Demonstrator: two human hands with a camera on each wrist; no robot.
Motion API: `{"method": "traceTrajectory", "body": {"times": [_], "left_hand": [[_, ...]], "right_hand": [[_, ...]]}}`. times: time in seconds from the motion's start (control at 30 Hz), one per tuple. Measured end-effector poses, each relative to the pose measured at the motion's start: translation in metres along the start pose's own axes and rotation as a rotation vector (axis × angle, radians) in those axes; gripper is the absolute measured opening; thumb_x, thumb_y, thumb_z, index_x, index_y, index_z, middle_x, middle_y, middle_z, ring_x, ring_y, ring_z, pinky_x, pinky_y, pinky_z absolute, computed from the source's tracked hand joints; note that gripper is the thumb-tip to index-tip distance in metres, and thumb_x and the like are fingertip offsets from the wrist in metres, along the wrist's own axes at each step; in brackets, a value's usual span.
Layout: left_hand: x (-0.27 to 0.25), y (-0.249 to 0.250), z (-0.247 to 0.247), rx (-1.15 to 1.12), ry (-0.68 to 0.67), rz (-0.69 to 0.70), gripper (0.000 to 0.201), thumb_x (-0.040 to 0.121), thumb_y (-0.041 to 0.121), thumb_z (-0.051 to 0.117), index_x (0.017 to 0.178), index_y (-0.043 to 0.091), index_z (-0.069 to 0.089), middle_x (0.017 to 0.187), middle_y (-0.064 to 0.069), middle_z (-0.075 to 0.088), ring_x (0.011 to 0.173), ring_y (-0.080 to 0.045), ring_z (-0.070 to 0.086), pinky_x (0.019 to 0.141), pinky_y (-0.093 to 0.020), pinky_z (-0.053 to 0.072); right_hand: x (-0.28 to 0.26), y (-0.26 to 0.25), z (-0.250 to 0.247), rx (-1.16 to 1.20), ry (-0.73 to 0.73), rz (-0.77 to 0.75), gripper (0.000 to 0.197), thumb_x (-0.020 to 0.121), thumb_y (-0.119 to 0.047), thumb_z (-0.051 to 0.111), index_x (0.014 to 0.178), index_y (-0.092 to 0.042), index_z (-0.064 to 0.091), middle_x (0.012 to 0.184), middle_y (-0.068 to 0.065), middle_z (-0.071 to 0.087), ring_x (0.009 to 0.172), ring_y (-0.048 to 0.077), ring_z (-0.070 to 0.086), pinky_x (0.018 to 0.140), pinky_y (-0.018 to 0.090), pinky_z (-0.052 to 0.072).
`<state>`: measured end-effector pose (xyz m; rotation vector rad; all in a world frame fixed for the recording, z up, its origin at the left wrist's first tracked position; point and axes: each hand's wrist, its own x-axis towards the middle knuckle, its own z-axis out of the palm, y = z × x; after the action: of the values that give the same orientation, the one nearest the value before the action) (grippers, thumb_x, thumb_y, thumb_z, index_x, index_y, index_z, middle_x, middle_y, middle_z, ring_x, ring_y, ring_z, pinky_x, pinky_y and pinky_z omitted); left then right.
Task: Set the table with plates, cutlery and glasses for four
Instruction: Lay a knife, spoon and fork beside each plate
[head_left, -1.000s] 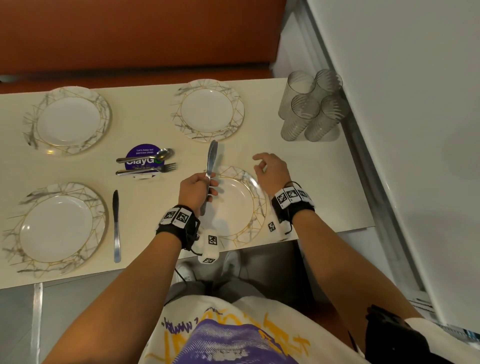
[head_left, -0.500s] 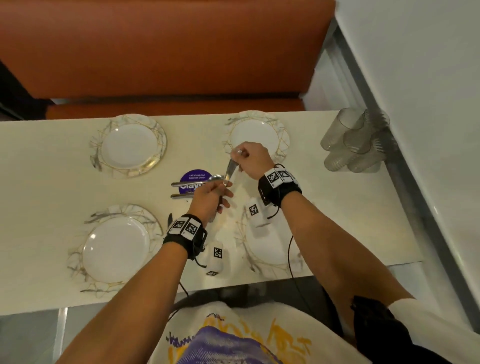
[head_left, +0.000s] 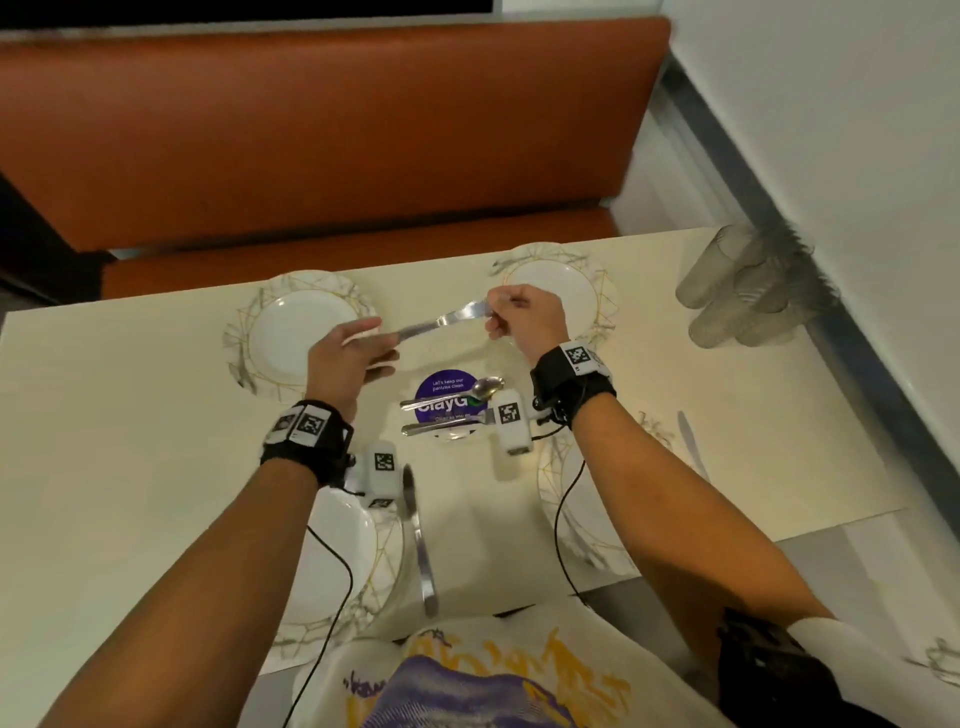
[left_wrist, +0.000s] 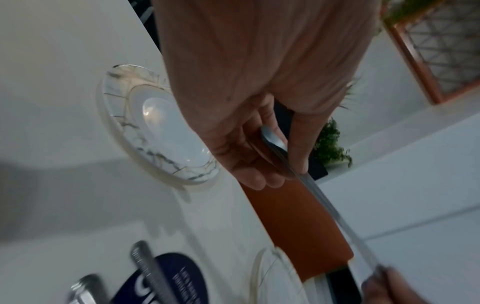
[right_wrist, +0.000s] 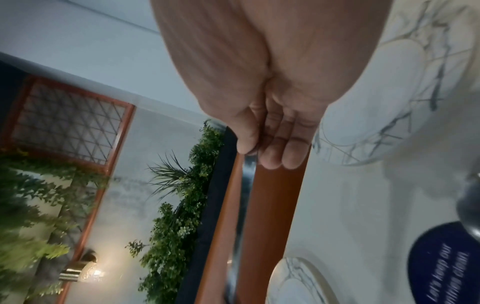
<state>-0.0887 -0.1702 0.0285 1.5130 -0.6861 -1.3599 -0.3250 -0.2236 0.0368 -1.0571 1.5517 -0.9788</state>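
Note:
Both hands hold one table knife (head_left: 439, 322) level in the air between the two far plates. My left hand (head_left: 363, 353) grips its handle between thumb and fingers, as the left wrist view shows on the knife (left_wrist: 309, 185). My right hand (head_left: 511, 317) pinches the other end; in the right wrist view its fingers (right_wrist: 275, 152) are curled together. The far left plate (head_left: 291, 338) and far right plate (head_left: 576, 280) lie under the hands. My arms partly hide the near left plate (head_left: 348, 551) and near right plate (head_left: 587, 525).
A spoon (head_left: 467, 392) and a fork (head_left: 441, 425) lie on a purple sticker (head_left: 441, 387) mid-table. One knife (head_left: 420, 540) lies right of the near left plate, another (head_left: 691, 452) right of the near right plate. Several glasses (head_left: 748, 296) stand at the far right by the wall. An orange bench (head_left: 322, 145) runs behind.
The left hand carried the knife from over the near right plate toward the far side. The right hand came across and took hold of its other end.

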Motion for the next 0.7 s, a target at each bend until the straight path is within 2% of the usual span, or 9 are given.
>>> {"method": "traceTrajectory", "body": {"times": [0.07,0.13,0.2,0.3,0.4,0.47,0.5,0.6,0.7], "left_hand": [[0.013,0.013,-0.002,-0.108,0.053,0.011,0.042,0.087,0.005,0.079,0.126,0.006,0.065,0.105,-0.017,0.078,0.093,-0.028,0.077,0.086,-0.037,0.062],[0.024,0.02,0.003,-0.17,0.096,0.014,0.04,0.089,0.006,0.078,0.127,0.003,0.064,0.107,-0.018,0.077,0.095,-0.027,0.077,0.086,-0.036,0.063],[0.031,0.022,0.015,-0.185,0.118,0.011,0.037,0.091,0.009,0.077,0.126,0.0,0.066,0.107,-0.018,0.078,0.096,-0.026,0.077,0.083,-0.034,0.063],[0.035,0.017,0.04,-0.187,0.154,-0.008,0.034,0.094,0.009,0.073,0.126,0.001,0.066,0.103,-0.016,0.078,0.094,-0.026,0.077,0.074,-0.03,0.063],[0.038,0.006,0.06,-0.194,0.168,-0.038,0.037,0.096,0.008,0.071,0.132,0.002,0.062,0.107,-0.018,0.076,0.095,-0.028,0.076,0.07,-0.029,0.062],[0.04,-0.001,0.071,-0.188,0.169,-0.056,0.038,0.096,0.008,0.071,0.132,0.003,0.062,0.108,-0.02,0.076,0.097,-0.031,0.076,0.07,-0.03,0.062],[0.04,-0.004,0.076,-0.182,0.169,-0.061,0.036,0.096,0.008,0.07,0.131,0.004,0.062,0.108,-0.02,0.076,0.097,-0.031,0.076,0.071,-0.031,0.063],[0.04,-0.012,0.094,-0.175,0.164,-0.076,0.033,0.097,0.007,0.069,0.13,0.005,0.063,0.107,-0.019,0.076,0.094,-0.029,0.077,0.071,-0.032,0.064],[0.04,-0.017,0.113,-0.188,0.159,-0.087,0.031,0.098,0.004,0.066,0.13,0.005,0.064,0.106,-0.018,0.076,0.092,-0.026,0.077,0.073,-0.032,0.064]], "right_hand": [[-0.01,0.004,0.002,0.006,-0.075,-0.026,0.017,0.094,-0.007,0.065,0.11,-0.003,0.069,0.085,0.017,0.073,0.068,0.023,0.067,0.078,0.048,0.062],[-0.02,0.005,0.004,-0.095,-0.16,-0.08,0.022,0.094,-0.003,0.063,0.115,-0.008,0.068,0.086,0.016,0.073,0.066,0.02,0.067,0.073,0.04,0.063],[-0.027,0.006,0.008,-0.238,-0.235,-0.117,0.027,0.095,-0.005,0.061,0.12,-0.014,0.068,0.082,0.009,0.073,0.065,0.016,0.068,0.068,0.033,0.062],[-0.03,0.009,0.01,-0.347,-0.284,-0.094,0.03,0.096,-0.008,0.058,0.123,-0.019,0.065,0.079,0.002,0.069,0.07,0.022,0.071,0.065,0.041,0.063],[-0.028,0.015,0.007,-0.371,-0.313,-0.07,0.024,0.097,-0.027,0.06,0.12,-0.02,0.063,0.079,0.001,0.069,0.068,0.024,0.073,0.068,0.047,0.063],[-0.024,0.018,0.004,-0.414,-0.315,-0.086,0.03,0.096,-0.043,0.061,0.115,-0.02,0.063,0.082,0.004,0.073,0.067,0.022,0.073,0.068,0.042,0.063],[-0.022,0.019,0.002,-0.443,-0.308,-0.098,0.032,0.096,-0.046,0.061,0.113,-0.019,0.063,0.085,0.005,0.073,0.068,0.021,0.072,0.066,0.038,0.062],[-0.011,0.023,-0.005,-0.487,-0.272,-0.147,0.023,0.096,-0.035,0.064,0.111,-0.018,0.062,0.081,0.003,0.071,0.065,0.013,0.069,0.057,0.023,0.055],[0.001,0.028,-0.01,-0.472,-0.278,-0.135,0.013,0.094,-0.021,0.067,0.105,-0.016,0.062,0.076,0.003,0.07,0.06,0.01,0.065,0.054,0.021,0.049]]}}
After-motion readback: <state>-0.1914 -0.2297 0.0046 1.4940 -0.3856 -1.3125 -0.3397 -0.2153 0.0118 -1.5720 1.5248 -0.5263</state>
